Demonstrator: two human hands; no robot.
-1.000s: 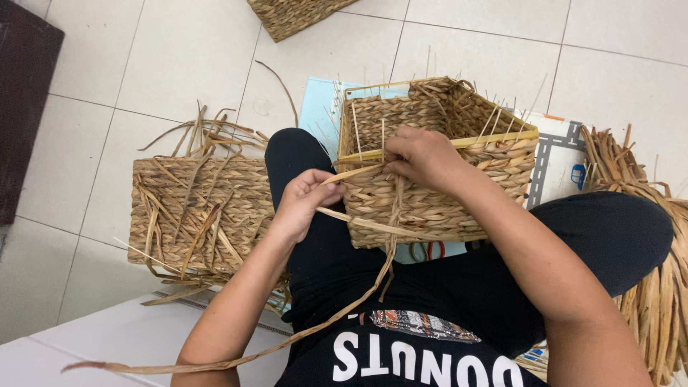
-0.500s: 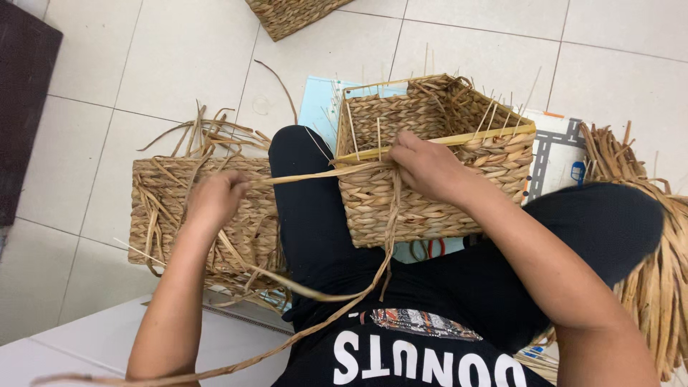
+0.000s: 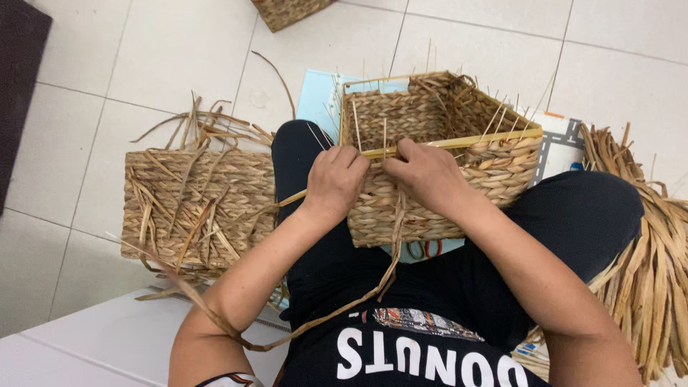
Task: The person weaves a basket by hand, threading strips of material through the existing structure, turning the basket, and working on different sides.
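Note:
A rectangular woven straw basket [image 3: 437, 115] with a yellow rim frame rests on my lap, upright, with thin stalks sticking up from its rim. My left hand [image 3: 334, 183] presses against the basket's near wall, fingers curled over a flat straw strand [image 3: 390, 247]. That strand hangs from the wall and loops down past my left arm. My right hand [image 3: 426, 175] sits beside the left one on the near rim, pinching the weave where the strand enters it. Both hands touch each other at the rim.
A second woven basket [image 3: 197, 208] with loose straw ends lies on the tile floor to my left. A bundle of dry straw [image 3: 656, 272] is piled at the right. Another basket corner [image 3: 287, 11] shows at the top. A pale blue sheet [image 3: 322, 97] lies under the basket.
My left hand swung out to the left pulling the strand taut, then came back to the basket's near wall beside my right hand. The strand now hangs slack.

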